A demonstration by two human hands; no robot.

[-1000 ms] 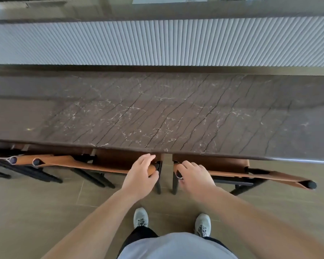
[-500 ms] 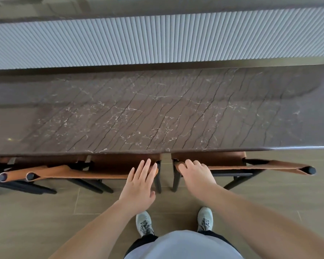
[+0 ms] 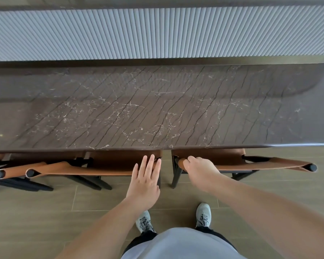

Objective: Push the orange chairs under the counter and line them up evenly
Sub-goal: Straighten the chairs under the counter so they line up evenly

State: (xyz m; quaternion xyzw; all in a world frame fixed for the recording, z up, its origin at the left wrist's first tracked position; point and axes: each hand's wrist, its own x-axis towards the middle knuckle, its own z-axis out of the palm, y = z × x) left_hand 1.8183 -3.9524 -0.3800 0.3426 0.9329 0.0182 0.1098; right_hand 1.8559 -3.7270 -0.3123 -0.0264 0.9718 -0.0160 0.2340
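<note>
Three orange leather chairs with black frames stand tucked under the dark marble counter [image 3: 157, 109]. My left hand [image 3: 145, 181] lies flat and open, fingers spread, against the right end of the middle chair's backrest [image 3: 86, 170]. My right hand [image 3: 198, 171] curls over the left end of the right chair's backrest [image 3: 266, 164]. A narrow gap separates these two chairs. A third chair [image 3: 13, 170] shows partly at the far left, close against the middle one.
A ribbed grey panel [image 3: 157, 34] runs behind the counter. Wood-look floor tiles [image 3: 45, 221] spread beneath me, with my grey shoes [image 3: 203, 214] just behind the chairs. Black chair legs [image 3: 90, 181] splay out over the floor.
My left hand has let go of the middle chair's backrest and opened flat against it. My right hand stays curled on the right chair. The chairs sit slightly further under the counter.
</note>
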